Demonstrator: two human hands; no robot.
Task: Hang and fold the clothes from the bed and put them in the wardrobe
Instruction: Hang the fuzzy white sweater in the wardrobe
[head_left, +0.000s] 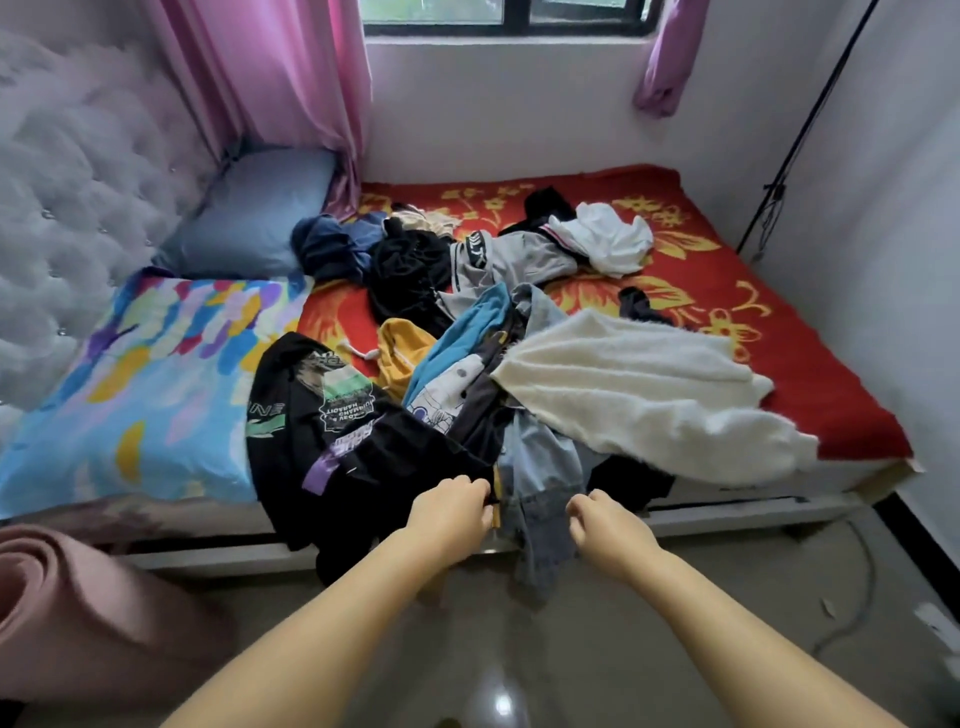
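A heap of clothes covers the bed with its red flowered sheet (810, 364). A black printed T-shirt (322, 431) hangs over the near edge. My left hand (452, 512) pinches its black fabric at that edge. Just right of it hangs a pale blue denim garment (540, 488), and my right hand (602, 525) reaches to its right side with curled fingers; whether it grips the denim I cannot tell. A cream fleece piece (639, 395) lies to the right. A yellow hoodie (402, 358), grey trousers (519, 260) and a white top (608, 239) lie farther back.
A colourful pillow (140, 395) and a blue pillow (249, 218) sit against the tufted headboard (67, 192) on the left. A rolled pink mat (78, 613) stands on the floor at lower left. White walls close the bed's far and right sides. No wardrobe in view.
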